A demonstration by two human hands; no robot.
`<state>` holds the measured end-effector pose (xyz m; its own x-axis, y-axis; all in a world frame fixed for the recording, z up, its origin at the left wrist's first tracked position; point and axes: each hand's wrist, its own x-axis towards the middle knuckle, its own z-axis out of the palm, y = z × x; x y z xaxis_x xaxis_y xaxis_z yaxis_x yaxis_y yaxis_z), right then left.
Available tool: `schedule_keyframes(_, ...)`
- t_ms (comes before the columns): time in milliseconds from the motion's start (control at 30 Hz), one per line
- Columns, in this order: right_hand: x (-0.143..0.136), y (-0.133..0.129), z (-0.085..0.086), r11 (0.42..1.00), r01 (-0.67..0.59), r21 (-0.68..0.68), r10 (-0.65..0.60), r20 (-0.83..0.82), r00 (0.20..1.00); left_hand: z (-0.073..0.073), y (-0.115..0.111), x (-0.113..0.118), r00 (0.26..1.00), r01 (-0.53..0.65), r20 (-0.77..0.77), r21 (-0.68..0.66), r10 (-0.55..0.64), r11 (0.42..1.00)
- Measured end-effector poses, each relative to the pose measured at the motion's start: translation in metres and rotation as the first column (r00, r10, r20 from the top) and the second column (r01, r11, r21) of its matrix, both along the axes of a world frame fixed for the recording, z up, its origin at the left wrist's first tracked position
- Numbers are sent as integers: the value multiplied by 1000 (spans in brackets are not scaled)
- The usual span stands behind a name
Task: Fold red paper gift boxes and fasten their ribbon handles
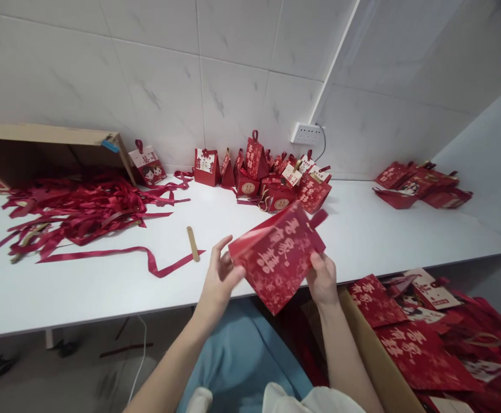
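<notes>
Between my two hands is a red paper gift box (276, 264) with pale printed characters, tilted above the table's front edge. It has a dark red ribbon loop (318, 218) at its upper right. My left hand (221, 278) grips the box's left side, thumb on the front face. On the opposite side my right hand (322, 277) pinches the right edge. Left of my hands, a loose red ribbon (121, 252) and a small gold strip (193, 244) lie on the white table (216, 218).
A heap of red ribbons (86, 206) spills from a cardboard box (52, 135) at the left. Finished-looking gift boxes (256, 158) cluster by the wall, with several more (422, 182) at the right. An open carton (375, 355) of red boxes stands at lower right.
</notes>
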<state>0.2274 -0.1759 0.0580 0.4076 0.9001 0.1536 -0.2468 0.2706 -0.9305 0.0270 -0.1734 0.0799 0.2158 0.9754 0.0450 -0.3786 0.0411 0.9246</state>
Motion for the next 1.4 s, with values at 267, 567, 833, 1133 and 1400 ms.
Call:
schedule_keyframes(267, -11, -18, 51, 934, 222, -281, -90, 417, 905, -16, 4, 6, 834, 540, 425, -496, -352, 680)
schedule_keyframes(567, 3, 9, 26, 913, 36, -405, -20, 44, 999, -8, -3, 8, 915, 319, 362, -380, -177, 868)
schedule_keyframes(833, -6, 12, 3, 874, -150, -462, 49, -224, 973, 5, -4, 0, 977, 139, 198, -311, -79, 940)
schedule_keyframes(1133, -10, 7, -4, 899, -192, -394, 77, -289, 954, 4, -6, 5, 989, 146, 21, -217, -145, 965)
schedule_keyframes(1400, 41, -32, -2, 916, 177, -361, -104, 213, 972, -31, 25, 15, 880, 243, -436, 73, -188, 967)
